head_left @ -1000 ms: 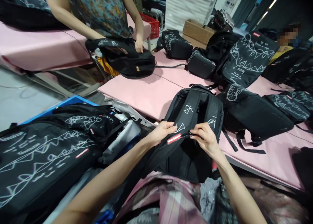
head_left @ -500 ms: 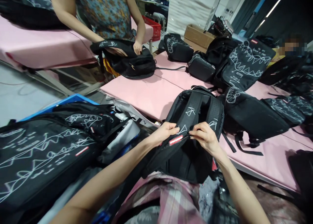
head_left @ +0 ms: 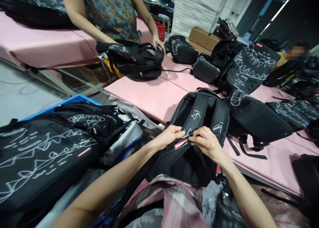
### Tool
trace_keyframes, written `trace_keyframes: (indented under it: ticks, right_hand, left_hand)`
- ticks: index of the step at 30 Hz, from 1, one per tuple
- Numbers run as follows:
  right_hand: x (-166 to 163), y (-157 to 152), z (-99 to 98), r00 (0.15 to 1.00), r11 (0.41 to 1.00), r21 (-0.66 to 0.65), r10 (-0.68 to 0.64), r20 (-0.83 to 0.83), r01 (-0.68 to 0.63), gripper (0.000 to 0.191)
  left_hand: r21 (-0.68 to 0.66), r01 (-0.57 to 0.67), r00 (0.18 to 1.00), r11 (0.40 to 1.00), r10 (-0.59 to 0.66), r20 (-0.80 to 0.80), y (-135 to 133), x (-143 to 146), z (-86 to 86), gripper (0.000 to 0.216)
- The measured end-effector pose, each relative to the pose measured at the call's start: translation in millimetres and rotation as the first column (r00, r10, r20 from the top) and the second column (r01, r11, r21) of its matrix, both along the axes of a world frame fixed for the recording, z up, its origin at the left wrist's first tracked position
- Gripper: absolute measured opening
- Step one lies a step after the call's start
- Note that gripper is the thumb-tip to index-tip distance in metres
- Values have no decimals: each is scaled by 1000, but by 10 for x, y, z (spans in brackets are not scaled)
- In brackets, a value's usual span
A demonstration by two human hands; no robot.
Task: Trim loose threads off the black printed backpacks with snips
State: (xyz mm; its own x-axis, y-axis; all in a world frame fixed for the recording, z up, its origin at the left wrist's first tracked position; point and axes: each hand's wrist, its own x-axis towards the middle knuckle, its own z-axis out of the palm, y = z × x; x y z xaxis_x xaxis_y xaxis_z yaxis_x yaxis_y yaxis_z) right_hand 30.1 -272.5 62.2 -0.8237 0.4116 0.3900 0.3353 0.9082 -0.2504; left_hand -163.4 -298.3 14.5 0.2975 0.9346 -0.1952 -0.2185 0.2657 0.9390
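A black backpack (head_left: 189, 161) with white line drawings on its shoulder straps leans against the table edge in front of me, straps facing up. My left hand (head_left: 171, 135) is closed on the backpack's edge beside a red label (head_left: 181, 143), thumb on top. Close by on the right, my right hand (head_left: 205, 141) pinches at the same edge just past the label. Whatever small part its fingertips grip is too small to make out.
Several black patterned backpacks (head_left: 253, 67) crowd the pink table (head_left: 139, 95) on the right. At lower left, more backpacks (head_left: 45, 158) fill a blue bin (head_left: 74, 100). Across the table a person handles a black backpack (head_left: 134, 63). A cardboard box (head_left: 203, 38) stands behind.
My right hand has shifted slightly left along the edge, nearer the red label. My left hand stays in about the same place. The other person's hand has moved right, onto a strap.
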Motion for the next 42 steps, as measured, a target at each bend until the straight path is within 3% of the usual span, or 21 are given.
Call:
trace_keyframes:
  ticks: [9, 11, 13, 15, 17, 19, 22, 26, 36, 42]
  right_hand:
    - [-150, -224, 65, 997, 1000, 23, 6, 78, -8, 17]
    - [-148, -342, 70, 999, 1000, -21, 13, 38, -12, 18]
    - [-91, -486, 54, 996, 987, -154, 21, -85, -34, 15]
    - [12, -625, -3, 970, 951, -310, -86, -227, 12, 12]
    - [128, -739, -105, 891, 907, -359, -337, -305, 220, 13]
    - [216, -831, -235, 761, 833, -287, -550, -343, 473, 16]
    - [256, -961, -406, 688, 772, -148, -623, -372, 618, 21]
    - [216, -1107, -493, 688, 757, -66, -623, -373, 650, 25]
    - [173, -1148, -505, 694, 764, -80, -620, -365, 640, 21]
    - [128, -1154, -520, 711, 720, 146, -593, -378, 678, 24]
  left_hand:
    - [72, -24, 998, 997, 28, -54, -15, 92, 11, 34]
    - [57, -20, 999, 998, 22, -29, -34, 112, 8, 35]
    - [6, -27, 999, 1000, 27, 37, -55, 136, 4, 35]
    - [-62, -40, 992, 997, 47, 114, -72, 171, 2, 35]
    - [-109, -49, 984, 993, 67, 166, -82, 220, 5, 35]
    - [-127, -56, 978, 990, 80, 192, -87, 283, 12, 35]
    - [-122, -92, 975, 988, 115, 189, -96, 388, 25, 33]
    - [-80, -143, 977, 986, 154, 148, -106, 492, 42, 32]
    - [-26, -172, 980, 985, 174, 92, -121, 533, 46, 35]
    - [-17, -183, 981, 983, 184, 69, -133, 575, 16, 33]
